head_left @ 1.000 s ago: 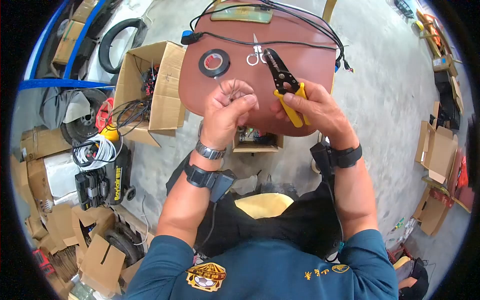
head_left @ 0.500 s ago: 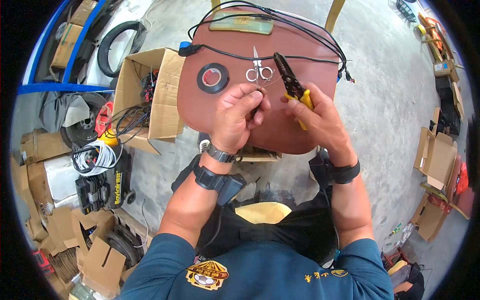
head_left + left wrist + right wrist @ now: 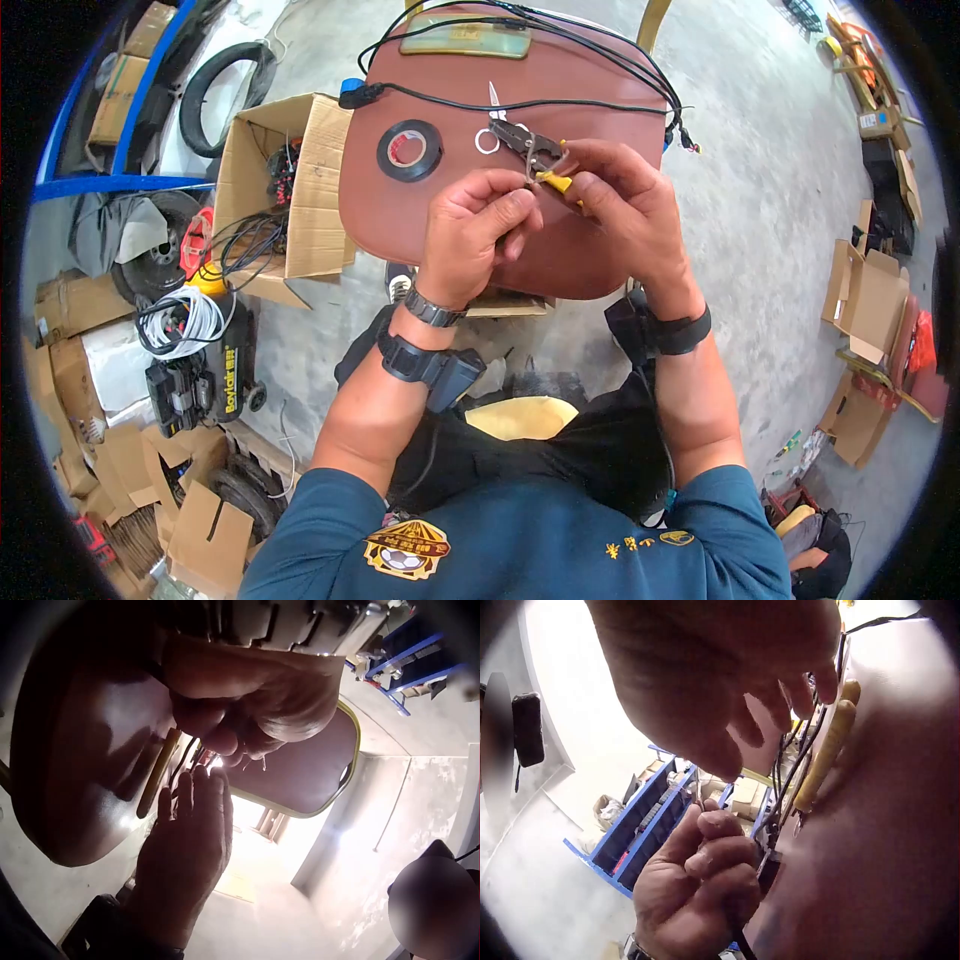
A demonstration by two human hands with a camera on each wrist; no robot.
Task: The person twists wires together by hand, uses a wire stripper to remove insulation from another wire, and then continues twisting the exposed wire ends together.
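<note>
My left hand (image 3: 478,225) pinches the end of a cable between thumb and curled forefinger, and thin wire ends (image 3: 699,787) stick up past the fingertips. Facing it, my right hand (image 3: 640,205) has its fingers loosely bent and spread, the tips right at the wires. The wire strippers (image 3: 520,138), black with yellow handles (image 3: 826,754), lie on the reddish-brown chair seat (image 3: 580,250) below the hands. White-handled scissors (image 3: 487,142) are partly covered by the strippers. A roll of black tape (image 3: 430,158) lies left of them.
Black cables (image 3: 575,40) run along the seat's far edge, beside a flat greenish case (image 3: 465,36). At the left stands an open cardboard box (image 3: 320,190) of cords, with coiled white cable (image 3: 180,318) nearer. More boxes (image 3: 870,300) stand at the right.
My right hand has let go of the wire strippers, which now lie on the seat, and has moved in toward the left hand. The left hand moved right earlier and keeps hold of the cable.
</note>
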